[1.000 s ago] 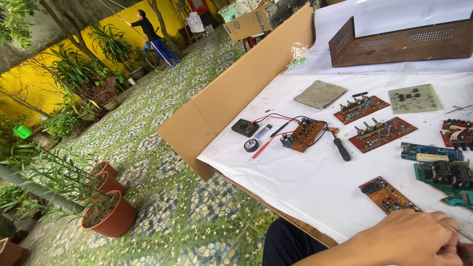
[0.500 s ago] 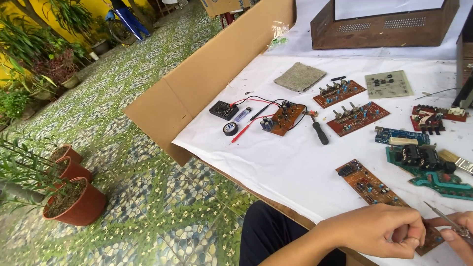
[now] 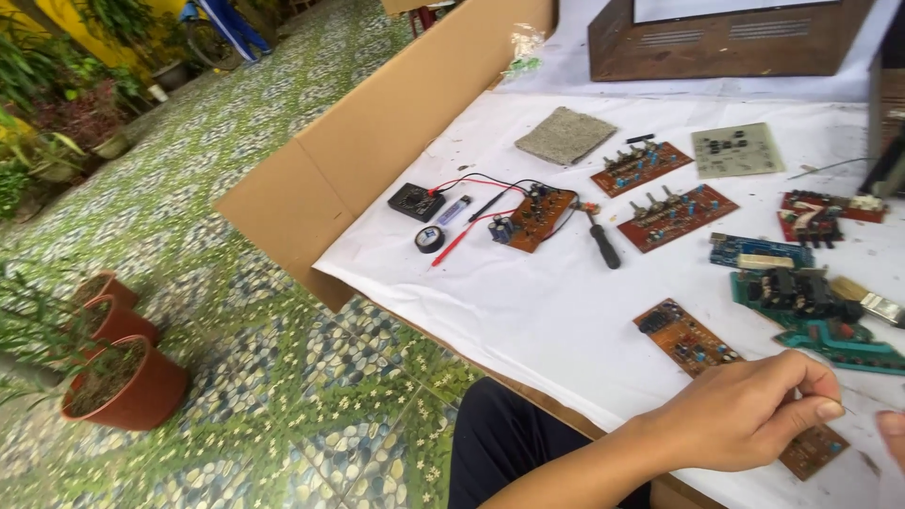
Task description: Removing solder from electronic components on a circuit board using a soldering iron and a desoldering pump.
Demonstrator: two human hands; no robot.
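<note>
Desk (image 3: 528, 311): white-covered, outdoors.
Brown board (image 3: 693, 344): long axis diagonal, under left hand (image 3: 745, 415).
Left hand: fingertips pinched; contents unclear.
Right hand (image 3: 891, 438): mostly off-frame, can't tell.

Screwdriver (image 3: 603, 247) lies between two circuit boards (image 3: 534, 216).

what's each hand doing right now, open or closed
Left hand: fingers curled, pinched at the tips, over a brown circuit board; held item unclear.
Right hand: only an edge shows; cannot tell.

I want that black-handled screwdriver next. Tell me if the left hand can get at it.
Probably yes. The left hand rests on a brown circuit board; bare white cloth lies between it and the screwdriver, nothing blocking.
</note>
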